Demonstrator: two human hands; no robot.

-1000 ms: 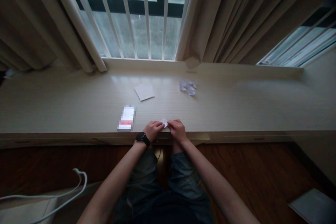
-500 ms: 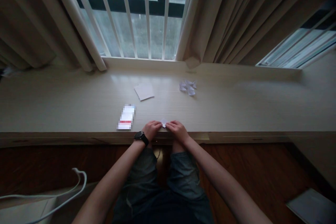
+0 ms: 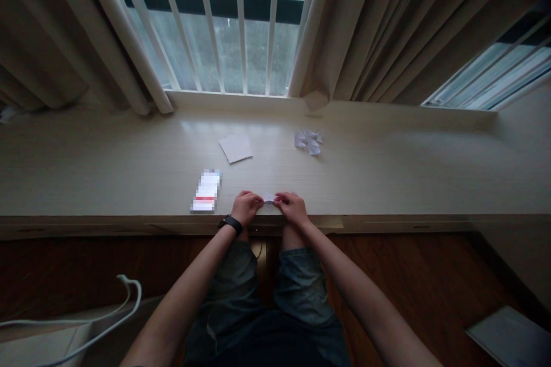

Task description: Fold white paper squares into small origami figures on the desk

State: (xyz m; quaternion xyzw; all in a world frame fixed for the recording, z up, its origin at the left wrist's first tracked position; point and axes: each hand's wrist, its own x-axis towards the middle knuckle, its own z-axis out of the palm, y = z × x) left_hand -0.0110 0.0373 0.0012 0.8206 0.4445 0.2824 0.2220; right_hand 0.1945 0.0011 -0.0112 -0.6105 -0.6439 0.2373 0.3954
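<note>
A small piece of folded white paper (image 3: 269,198) is stretched between my two hands at the front edge of the pale desk top (image 3: 379,183). My left hand (image 3: 246,207), with a black watch (image 3: 231,223) on its wrist, pinches the paper's left end. On the other side, my right hand (image 3: 291,207) pinches the right end. The fingertips partly hide the paper, so its exact folds are too small to make out. Farther back lie a square stack of white paper (image 3: 236,149) and a cluster of small folded paper pieces (image 3: 308,142).
A phone (image 3: 206,191) with a blurred-out screen lies left of my hands. Curtains (image 3: 379,28) flank a barred window (image 3: 224,40) behind the desk. A white cable (image 3: 136,298) loops at lower left, and a flat pale object (image 3: 512,335) rests on the floor at lower right.
My hands have moved slightly apart and away from the edge, and more of the paper shows between them. The other things on the desk stay in place.
</note>
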